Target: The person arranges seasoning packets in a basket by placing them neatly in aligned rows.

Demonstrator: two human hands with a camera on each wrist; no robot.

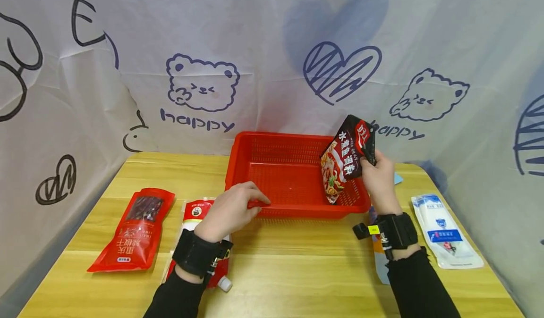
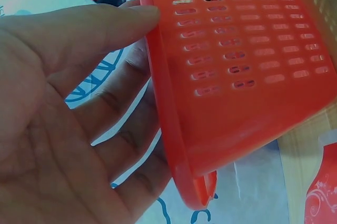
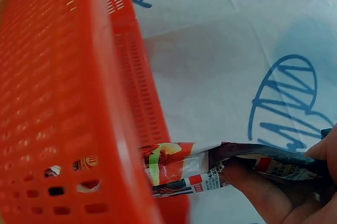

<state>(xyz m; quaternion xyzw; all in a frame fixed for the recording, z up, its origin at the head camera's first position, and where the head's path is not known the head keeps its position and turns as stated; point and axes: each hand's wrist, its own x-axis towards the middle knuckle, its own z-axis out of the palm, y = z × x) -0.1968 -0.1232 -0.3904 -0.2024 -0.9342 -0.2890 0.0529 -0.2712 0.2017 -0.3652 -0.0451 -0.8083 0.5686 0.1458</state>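
A red perforated plastic basket [image 1: 297, 211] stands at the back middle of the wooden table. My left hand [image 1: 233, 210] grips its near rim toward the left; in the left wrist view the thumb lies over the rim and the other fingers are behind it. My right hand [image 1: 379, 183] pinches the upper corner of a black seasoning packet [image 1: 335, 167] with a dish pictured on it. The packet hangs tilted at the right end of the basket, its lower part inside. In the right wrist view, the packet [image 3: 176, 166] shows edge-on beyond the basket wall.
A red pouch of dried chillies [image 1: 140, 233] lies at the left. Beside it, partly under my left forearm, is a red-and-white pouch [image 1: 199, 209] with a white cap. A white-and-blue packet [image 1: 446, 233] lies far right. A light blue packet [image 1: 381, 261] shows beneath my right wrist.
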